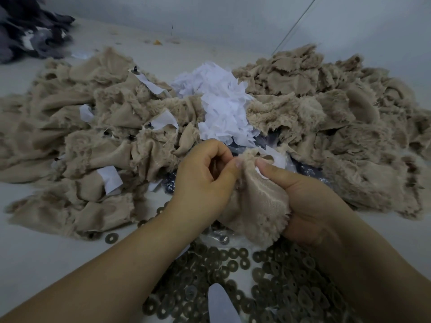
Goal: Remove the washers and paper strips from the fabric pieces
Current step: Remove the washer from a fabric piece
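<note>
I hold one beige furry fabric piece [258, 206] in the middle of the view. My right hand [303, 199] grips it from the right, thumb pressed near its top edge. A white paper strip [276, 158] with a round hole sticks out at that top edge. My left hand [205, 180] has its fingers curled and pinches the fabric's top edge beside the strip. Whether a washer sits under the fingers is hidden. A pile of white paper strips [224, 108] lies just beyond my hands. Several dark washers [275, 276] lie loose below my wrists.
A heap of beige fabric pieces [100, 141] with paper strips and black studs lies at the left. Another beige heap [345, 127] lies at the right. Dark fabric [30, 31] sits at the far left corner. A wall runs along the back.
</note>
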Demonstrator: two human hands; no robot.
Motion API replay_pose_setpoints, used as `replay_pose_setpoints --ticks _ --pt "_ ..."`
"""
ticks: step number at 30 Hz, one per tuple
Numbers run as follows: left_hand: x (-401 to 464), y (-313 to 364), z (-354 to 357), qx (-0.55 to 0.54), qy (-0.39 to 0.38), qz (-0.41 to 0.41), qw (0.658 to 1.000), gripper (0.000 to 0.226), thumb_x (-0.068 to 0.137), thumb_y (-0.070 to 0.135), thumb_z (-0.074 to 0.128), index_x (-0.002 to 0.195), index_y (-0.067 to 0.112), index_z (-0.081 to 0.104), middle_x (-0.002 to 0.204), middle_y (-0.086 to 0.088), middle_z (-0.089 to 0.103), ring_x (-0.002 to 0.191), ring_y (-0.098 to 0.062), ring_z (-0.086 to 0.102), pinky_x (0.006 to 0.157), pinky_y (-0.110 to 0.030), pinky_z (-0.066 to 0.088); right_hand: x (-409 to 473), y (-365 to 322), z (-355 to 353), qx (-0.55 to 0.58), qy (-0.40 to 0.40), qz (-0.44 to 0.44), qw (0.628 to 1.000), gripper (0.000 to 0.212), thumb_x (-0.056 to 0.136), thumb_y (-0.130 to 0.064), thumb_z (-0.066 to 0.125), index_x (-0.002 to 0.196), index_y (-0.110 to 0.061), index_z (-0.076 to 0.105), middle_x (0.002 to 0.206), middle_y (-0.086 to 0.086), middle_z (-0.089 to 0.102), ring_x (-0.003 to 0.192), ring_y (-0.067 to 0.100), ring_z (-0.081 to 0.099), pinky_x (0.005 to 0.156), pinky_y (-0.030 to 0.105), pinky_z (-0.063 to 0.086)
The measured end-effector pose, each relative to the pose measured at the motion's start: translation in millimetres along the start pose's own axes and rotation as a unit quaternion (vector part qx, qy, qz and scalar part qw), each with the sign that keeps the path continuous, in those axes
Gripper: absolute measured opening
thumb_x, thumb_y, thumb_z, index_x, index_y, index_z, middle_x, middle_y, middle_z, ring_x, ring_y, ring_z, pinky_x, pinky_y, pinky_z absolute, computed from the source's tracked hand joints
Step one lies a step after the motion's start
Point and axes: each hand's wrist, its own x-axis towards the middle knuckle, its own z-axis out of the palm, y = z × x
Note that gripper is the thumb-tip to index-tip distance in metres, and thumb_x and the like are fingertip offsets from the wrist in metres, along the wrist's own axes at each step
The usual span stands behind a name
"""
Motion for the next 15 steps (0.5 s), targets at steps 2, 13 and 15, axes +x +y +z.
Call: replay_pose_setpoints --ticks 2,13,15 --pt "-3 4 -1 -0.009 0.000 0.045 0.999 0.034 0.091 0.026 0.064 0.063 0.007 0.060 0.057 0.001 0.052 0.055 -0.009 0.047 0.056 -0.021 0.038 0 1 -2 -0.026 0.015 -0.021 0.999 0.046 0.081 -0.027 0.068 0.119 -0.001 0.069 0.114 0.025 0.071 0.104 0.039 0.070 0.093 0.051 0.056" --pt "-8 10 5 -0.144 -0.044 -0.141 0.978 0.013 0.083 0.018 0.076 0.074 0.008 0.073 0.075 -0.025 0.068 0.062 -0.036 0.063 0.064 -0.051 0.056 -5 0 -1 -0.014 -0.059 0.007 0.998 0.049 0.088 -0.029 0.062 0.123 0.006 0.063 0.114 0.028 0.070 0.101 0.037 0.072 0.084 0.045 0.060" --pt "-6 10 3 -0.156 -0.040 -0.152 0.975 0.013 0.083 0.013 0.075 0.071 0.009 0.073 0.077 -0.025 0.068 0.065 -0.027 0.061 0.067 -0.048 0.056 -5 -4 -4 -0.009 -0.103 0.034 0.994 0.039 0.087 -0.014 0.060 0.122 0.003 0.064 0.108 0.025 0.072 0.092 0.033 0.074 0.075 0.041 0.062"
